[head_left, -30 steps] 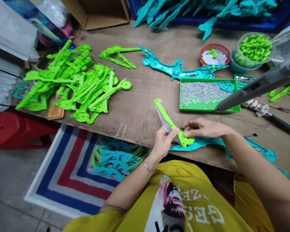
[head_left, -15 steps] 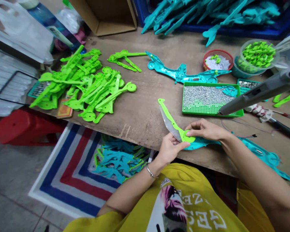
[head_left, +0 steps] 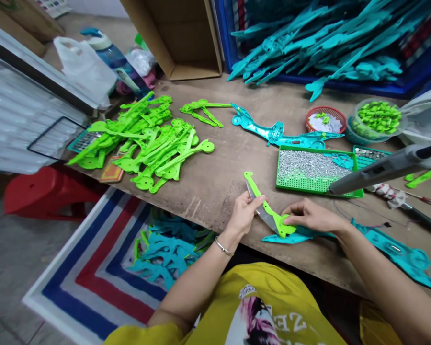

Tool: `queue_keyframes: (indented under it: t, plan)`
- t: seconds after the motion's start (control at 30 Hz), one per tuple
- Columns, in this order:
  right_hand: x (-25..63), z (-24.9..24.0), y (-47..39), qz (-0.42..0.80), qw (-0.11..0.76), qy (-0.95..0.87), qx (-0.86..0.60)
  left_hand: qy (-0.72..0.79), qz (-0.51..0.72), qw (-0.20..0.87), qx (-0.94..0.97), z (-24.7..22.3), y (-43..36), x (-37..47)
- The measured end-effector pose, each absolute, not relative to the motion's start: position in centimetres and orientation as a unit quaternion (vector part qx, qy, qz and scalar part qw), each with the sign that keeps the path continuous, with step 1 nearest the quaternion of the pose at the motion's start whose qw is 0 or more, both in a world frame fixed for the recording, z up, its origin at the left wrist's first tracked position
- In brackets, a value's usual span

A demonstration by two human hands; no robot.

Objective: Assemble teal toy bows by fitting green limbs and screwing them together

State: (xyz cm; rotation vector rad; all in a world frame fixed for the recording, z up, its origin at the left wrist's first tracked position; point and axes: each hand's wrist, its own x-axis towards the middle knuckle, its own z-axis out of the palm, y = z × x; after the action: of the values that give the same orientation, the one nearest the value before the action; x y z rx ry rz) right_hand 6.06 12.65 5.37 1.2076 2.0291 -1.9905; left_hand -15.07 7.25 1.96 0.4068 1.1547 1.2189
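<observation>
A curved bright-green plastic arm with a clear film-like strip along its edge [head_left: 270, 209] lies over a turquoise plastic part [head_left: 278, 238] near the table's front edge. My left hand [head_left: 244, 211] pinches the middle of the green arm between thumb and fingers. At its round end, my right hand [head_left: 309, 215] has thumb and fingertips closed on the green disc. A longer turquoise piece [head_left: 395, 249] reaches out to the right under my right forearm. Some of the turquoise part is hidden behind my right hand.
A green tray [head_left: 301, 186] of small silver pieces stands beyond my hands, a grey power screwdriver [head_left: 373, 173] slanting over it. Loose green arms [head_left: 165, 148] are heaped at left. Behind are a turquoise frame [head_left: 262, 132], a red basket [head_left: 339, 125] and a blue crate [head_left: 362, 93].
My left hand has slid from the green arm's round end up to its middle. My right hand stays at the round end. The head view has tilted upward.
</observation>
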Motion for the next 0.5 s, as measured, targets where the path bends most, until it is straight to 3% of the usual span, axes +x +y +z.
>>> queue_keyframes:
  t: [0.13,0.2,0.27,0.4,0.43,0.5]
  plan:
    - [6.2,6.0,12.5,-0.575,0.024,0.693,0.434,0.501,0.524,0.665,0.177,1.9,7.3,-14.8]
    - [6.3,6.5,11.6,-0.499,-0.018,0.721,0.48,0.498,0.521,0.671,0.175,1.9,7.4,-14.7]
    - [6.5,7.1,10.1,-0.379,-0.132,0.741,0.538,0.496,0.517,0.676,0.172,2.0,7.7,-14.8]
    - [7.5,7.9,8.0,-0.049,-0.51,0.617,0.597,0.49,0.504,0.691,0.168,2.0,8.0,-15.0]
    - [7.8,8.2,8.0,-0.016,-0.567,0.571,0.593,0.488,0.499,0.695,0.17,2.0,8.1,-15.0]
    - [8.4,8.6,8.9,-0.058,-0.602,0.528,0.596,0.487,0.495,0.698,0.177,2.0,8.1,-15.1]
